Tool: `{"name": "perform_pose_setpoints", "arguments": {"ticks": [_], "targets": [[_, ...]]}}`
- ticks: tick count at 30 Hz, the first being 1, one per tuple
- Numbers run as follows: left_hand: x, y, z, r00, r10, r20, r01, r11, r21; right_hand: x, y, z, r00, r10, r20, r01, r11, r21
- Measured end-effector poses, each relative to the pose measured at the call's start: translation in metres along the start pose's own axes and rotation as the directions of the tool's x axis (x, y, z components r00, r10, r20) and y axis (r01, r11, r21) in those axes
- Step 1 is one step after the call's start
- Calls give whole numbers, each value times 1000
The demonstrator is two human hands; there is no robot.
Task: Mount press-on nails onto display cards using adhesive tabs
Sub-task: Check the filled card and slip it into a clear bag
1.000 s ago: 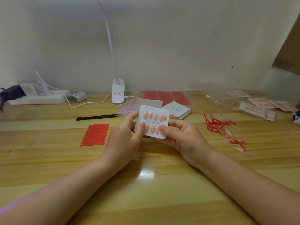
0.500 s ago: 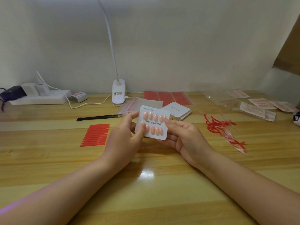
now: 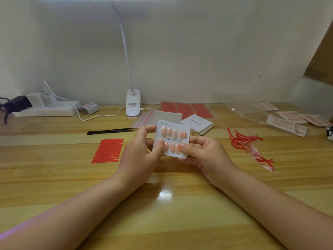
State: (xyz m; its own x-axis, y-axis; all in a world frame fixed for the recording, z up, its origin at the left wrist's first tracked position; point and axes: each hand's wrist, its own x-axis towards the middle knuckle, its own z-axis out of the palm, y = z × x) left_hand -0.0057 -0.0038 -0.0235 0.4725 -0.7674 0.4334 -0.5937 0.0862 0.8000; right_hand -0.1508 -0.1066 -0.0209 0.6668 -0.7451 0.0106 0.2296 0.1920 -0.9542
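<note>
— Where's the card?

— Held up over the desk, between both hands. It reads "Handmade Nail" and carries two rows of pink nails.

— And each grip?

— The left hand pinches the card's left edge, thumb on the lower row. The right hand is clamped on the right edge, fingers behind it.

— What else?

— Red strips left, tweezers behind them, a stack of blank cards beyond, and peeled red backing to the right.

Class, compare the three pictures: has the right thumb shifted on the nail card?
Yes. The right hand slid its thumb from beside the "Handmade Nail" print on the card down onto the lower nail row.
</note>
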Motion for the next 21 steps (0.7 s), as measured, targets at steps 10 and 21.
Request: {"name": "perform_pose_setpoints", "arguments": {"ticks": [10,21], "targets": [[8,2,-5,980,-171,-102,129,934,-332,1,-13,3,999,27,32,-23,994,-105],[33,-24,-25,846,-370,-384,181,877,-445,94,-61,18,960,-270,79,132,183,-974]]}}
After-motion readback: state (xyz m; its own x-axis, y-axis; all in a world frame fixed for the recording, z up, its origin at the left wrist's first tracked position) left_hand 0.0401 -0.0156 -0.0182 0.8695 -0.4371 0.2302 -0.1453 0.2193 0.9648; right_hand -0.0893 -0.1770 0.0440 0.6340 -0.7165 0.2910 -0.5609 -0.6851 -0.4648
